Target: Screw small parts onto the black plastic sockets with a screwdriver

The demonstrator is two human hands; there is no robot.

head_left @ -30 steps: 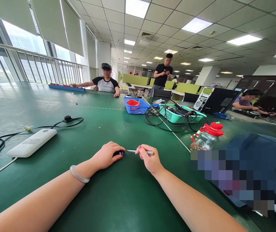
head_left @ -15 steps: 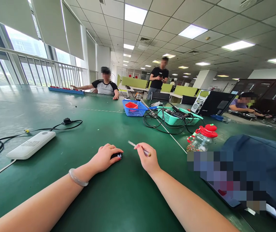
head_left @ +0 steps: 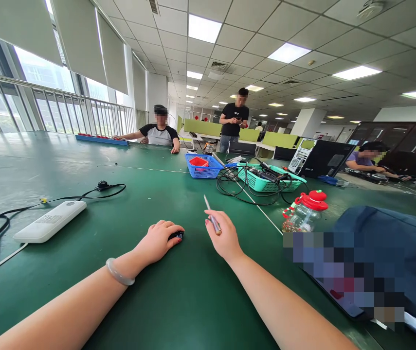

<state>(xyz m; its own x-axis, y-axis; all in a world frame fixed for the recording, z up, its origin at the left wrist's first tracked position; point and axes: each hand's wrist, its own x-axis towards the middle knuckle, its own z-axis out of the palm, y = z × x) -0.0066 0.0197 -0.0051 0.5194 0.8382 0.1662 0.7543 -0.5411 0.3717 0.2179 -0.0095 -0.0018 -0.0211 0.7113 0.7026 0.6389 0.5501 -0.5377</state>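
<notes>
Left hand: curled low, nearly closed; small black piece gripped beneath the fingers.
Small black piece: kept at the green surface; mostly covered, pale markings shown.
Screwdriver-like tool: slim shaft, brownish handle; tip, set against the piece a second ago, now swung away; contact apparently interrupted.
Right hand: closed in a pinch; handle held.

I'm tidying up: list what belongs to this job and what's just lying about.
In use: small dark object (left hand); slim pointed tool (right hand).

Seemingly lying about: white device; blue basket; green basket; red-lidded bottle; navy fabric.
</notes>
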